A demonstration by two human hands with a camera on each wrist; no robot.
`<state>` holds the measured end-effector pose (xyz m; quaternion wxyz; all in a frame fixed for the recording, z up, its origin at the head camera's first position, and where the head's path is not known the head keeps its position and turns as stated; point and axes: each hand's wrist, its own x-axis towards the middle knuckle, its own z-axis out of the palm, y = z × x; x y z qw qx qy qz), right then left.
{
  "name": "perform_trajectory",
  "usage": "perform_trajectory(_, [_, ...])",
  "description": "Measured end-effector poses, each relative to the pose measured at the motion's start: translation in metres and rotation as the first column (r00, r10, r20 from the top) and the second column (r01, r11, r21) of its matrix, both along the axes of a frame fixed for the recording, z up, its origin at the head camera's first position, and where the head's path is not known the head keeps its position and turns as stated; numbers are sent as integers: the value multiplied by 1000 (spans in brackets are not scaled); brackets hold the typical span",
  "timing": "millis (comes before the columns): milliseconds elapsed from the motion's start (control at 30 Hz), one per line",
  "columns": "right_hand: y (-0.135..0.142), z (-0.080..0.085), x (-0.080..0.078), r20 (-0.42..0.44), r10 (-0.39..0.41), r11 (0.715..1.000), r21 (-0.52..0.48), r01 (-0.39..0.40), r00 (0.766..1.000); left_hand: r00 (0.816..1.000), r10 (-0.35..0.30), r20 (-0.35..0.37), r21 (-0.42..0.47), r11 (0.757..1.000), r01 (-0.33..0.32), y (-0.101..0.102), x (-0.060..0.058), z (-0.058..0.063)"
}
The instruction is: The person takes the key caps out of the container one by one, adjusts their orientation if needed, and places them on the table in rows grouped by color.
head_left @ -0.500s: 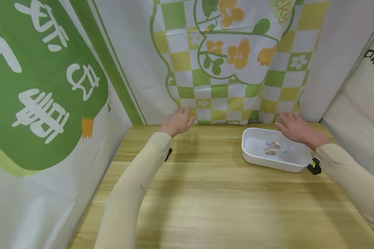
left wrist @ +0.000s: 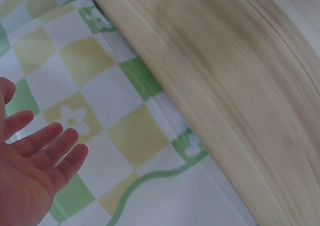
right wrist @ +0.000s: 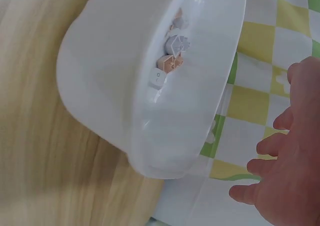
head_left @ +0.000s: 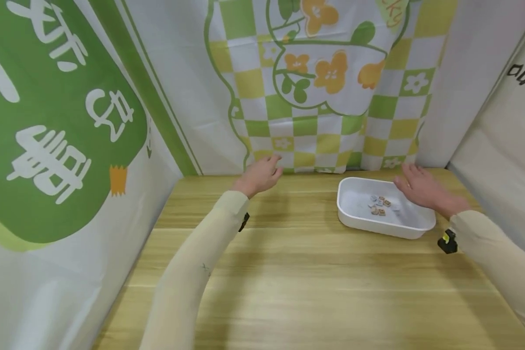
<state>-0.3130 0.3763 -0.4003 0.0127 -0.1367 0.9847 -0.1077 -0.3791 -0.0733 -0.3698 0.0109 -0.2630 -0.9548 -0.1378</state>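
A white plastic tray (head_left: 378, 226) stands at the back right of the wooden table. Several small keycaps (head_left: 380, 204), some white and some orange-brown, lie loose on its floor; one in the right wrist view bears a printed mark. Over the tray's right back rim hovers my right hand (head_left: 424, 188), holding nothing, its fingers spread and slightly bent (right wrist: 272, 145). My left hand (head_left: 259, 176) is above the table's back edge near the checked cloth. Its palm (left wrist: 25, 186) faces the camera in the left wrist view, with nothing in it and the fingers loosely extended.
Behind the table (head_left: 306, 272) hangs a green, yellow and white checked cloth (head_left: 304, 127). A white sheet with a big green print (head_left: 65, 160) covers the left side, and a pale sheet (head_left: 503, 131) covers the right. Both sleeves reach across the table.
My left hand has shifted a little to the right and its fingers have relaxed. The right hand has drawn slightly right and back from the cloth. The keycaps stay in the tray.
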Motion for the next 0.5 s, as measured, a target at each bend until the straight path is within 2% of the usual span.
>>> perform_trajectory(133, [4,-6,3,13,-17,1000,-1,17,1000,1000,-10,-3,17,1000,11,10,2,-1])
perform_trajectory(267, [11,-12,6,-11,-23,1000,-8,23,1000,999,-41,-15,50,998,41,21,3,-2])
perform_trajectory(333, [14,-14,7,-16,-25,1000,0,25,1000,998,-56,-33,60,997,58,25,3,-4])
perform_trajectory(500, [15,-18,9,-1,-20,1000,6,20,1000,998,-65,-27,72,995,67,33,5,-10])
